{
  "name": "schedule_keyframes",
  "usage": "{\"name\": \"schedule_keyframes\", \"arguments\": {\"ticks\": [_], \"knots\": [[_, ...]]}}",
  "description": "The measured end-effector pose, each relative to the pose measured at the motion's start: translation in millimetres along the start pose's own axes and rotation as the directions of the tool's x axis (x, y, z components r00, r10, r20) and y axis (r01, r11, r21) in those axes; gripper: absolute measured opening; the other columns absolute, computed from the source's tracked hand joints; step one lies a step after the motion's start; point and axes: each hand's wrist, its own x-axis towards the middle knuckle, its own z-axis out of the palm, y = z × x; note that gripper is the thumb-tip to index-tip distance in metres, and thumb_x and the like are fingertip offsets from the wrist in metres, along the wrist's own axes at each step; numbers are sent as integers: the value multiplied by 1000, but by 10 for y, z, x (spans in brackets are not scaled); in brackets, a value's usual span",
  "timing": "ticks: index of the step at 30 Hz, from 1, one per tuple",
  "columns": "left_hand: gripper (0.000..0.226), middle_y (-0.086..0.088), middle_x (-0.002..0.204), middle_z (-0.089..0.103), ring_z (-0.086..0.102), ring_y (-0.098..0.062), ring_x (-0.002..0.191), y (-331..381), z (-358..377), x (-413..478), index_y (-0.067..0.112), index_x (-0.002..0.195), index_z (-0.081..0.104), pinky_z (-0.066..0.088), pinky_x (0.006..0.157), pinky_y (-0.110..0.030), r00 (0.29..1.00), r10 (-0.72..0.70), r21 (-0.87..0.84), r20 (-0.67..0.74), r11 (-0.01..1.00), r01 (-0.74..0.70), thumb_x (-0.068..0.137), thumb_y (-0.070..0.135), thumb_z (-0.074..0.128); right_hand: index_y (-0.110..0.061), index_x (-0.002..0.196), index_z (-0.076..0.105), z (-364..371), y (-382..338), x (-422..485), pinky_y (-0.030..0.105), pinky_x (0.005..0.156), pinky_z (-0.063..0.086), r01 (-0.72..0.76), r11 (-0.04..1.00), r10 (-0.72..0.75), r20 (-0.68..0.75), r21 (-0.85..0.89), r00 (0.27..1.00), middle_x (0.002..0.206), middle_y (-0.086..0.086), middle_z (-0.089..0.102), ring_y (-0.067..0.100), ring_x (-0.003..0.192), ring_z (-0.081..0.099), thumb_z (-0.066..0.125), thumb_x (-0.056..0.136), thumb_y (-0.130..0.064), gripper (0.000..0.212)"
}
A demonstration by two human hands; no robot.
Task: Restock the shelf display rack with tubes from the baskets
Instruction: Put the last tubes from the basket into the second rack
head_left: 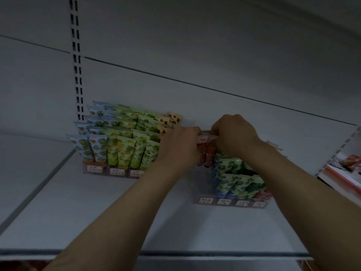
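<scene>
Two clear display racks stand on a white shelf (97,202). The left rack (101,171) is packed with rows of floral tubes (125,151) in blue, yellow and green. The right rack (230,202) holds blue and green tubes (234,184) on its right side, with an open lane at its left. Both my hands meet over that lane. My left hand (179,147) and my right hand (236,133) pinch the crimped tops of red tubes (208,153) that hang upright into the rack. Baskets are out of view.
A slotted upright (77,75) runs up the back panel at left. Printed red and white packaging (343,171) lies at the right edge. The shelf's front lip (195,254) crosses the bottom. White back panels fill the upper view.
</scene>
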Motion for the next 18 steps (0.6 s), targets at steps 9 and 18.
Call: {"name": "schedule_keyframes", "arguments": {"ticks": [9,18], "knots": [[16,-1,78,53,57,-26,83,22,-35,-9,20,95,58,26,53,-30,999,-2,14,45,1000,2,80,23,65,-8,98,74,125,79,40,34,72,55,43,999,-44,4,26,999,93,14,69,24,76,59,62,86,-21,21],[10,-4,80,65,61,-26,78,34,-19,53,22,87,62,29,52,-28,999,19,25,42,999,-20,78,21,67,-9,91,76,108,147,4,30,69,50,77,992,-77,4,101,997,87,13,71,22,75,60,60,89,-22,20]]}}
